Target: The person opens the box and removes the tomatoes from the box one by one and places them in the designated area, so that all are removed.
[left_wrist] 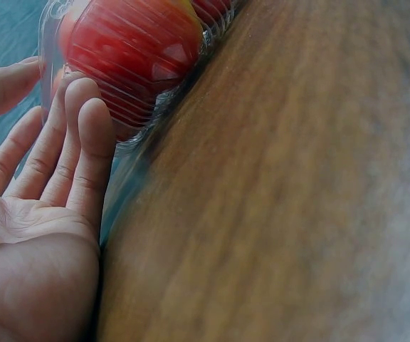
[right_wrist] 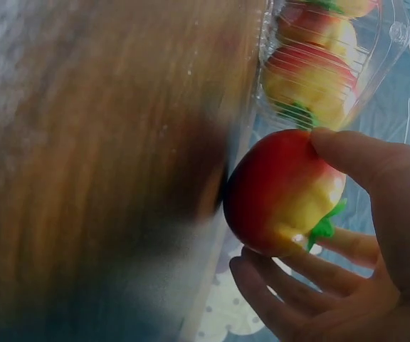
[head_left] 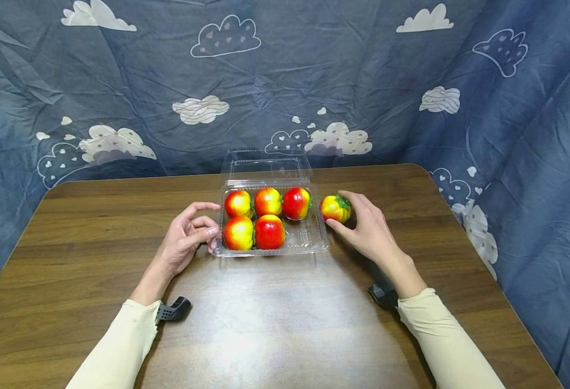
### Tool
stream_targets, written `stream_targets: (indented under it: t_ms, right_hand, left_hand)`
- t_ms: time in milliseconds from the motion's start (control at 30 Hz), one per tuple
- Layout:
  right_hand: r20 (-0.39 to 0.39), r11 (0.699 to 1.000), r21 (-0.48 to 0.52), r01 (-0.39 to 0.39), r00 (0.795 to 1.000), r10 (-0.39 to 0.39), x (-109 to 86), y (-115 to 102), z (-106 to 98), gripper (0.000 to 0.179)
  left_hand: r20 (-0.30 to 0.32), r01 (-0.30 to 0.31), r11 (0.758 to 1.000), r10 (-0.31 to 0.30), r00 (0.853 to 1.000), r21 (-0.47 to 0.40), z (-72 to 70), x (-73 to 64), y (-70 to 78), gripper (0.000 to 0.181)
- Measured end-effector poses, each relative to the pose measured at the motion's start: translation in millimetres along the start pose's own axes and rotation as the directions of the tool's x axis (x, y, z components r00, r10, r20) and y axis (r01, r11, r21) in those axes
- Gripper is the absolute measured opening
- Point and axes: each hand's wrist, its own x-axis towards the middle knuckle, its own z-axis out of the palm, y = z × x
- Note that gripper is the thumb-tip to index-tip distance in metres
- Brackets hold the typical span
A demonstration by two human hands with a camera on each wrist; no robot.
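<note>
A clear plastic clamshell box (head_left: 306,237) lies with its lid raised toward the back. Inside are several red-and-yellow fruits (head_left: 270,232), in two rows; the front right part of the box holds none. My left hand (head_left: 187,237) is at the box's left side, fingers loosely extended, with fingertips right at the wall in the left wrist view. Just right of the box, my right hand (head_left: 369,227) holds another red-and-yellow fruit (right_wrist: 283,192) between thumb and fingers. Its green leafy top (right_wrist: 326,226) faces the palm.
The brown wooden table (head_left: 275,324) reaches back to a blue cloud-print cloth (head_left: 285,86), which also hangs along the right side. The transparent lid (head_left: 267,165) stands up near the table's back edge. Black wrist straps (head_left: 174,309) sit by both sleeves.
</note>
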Motion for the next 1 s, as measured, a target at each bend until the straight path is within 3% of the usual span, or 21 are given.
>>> stream_targets:
  t_ms: [333, 1000]
  right_hand:
    - [-0.020, 1.000, 0.009, -0.002, 1.000, 0.002, 0.9, 0.0, 0.4, 0.078]
    - [-0.022, 1.000, 0.013, 0.006, 1.000, -0.006, 0.2, -1.7, 0.7, 0.071]
  left_hand:
    - [-0.013, 0.013, 1.000, -0.013, 1.000, 0.009, 2.0, -0.4, 2.1, 0.045]
    - [-0.003, 0.005, 1.000, -0.005, 1.000, 0.001, 0.9, -0.4, 1.4, 0.045]
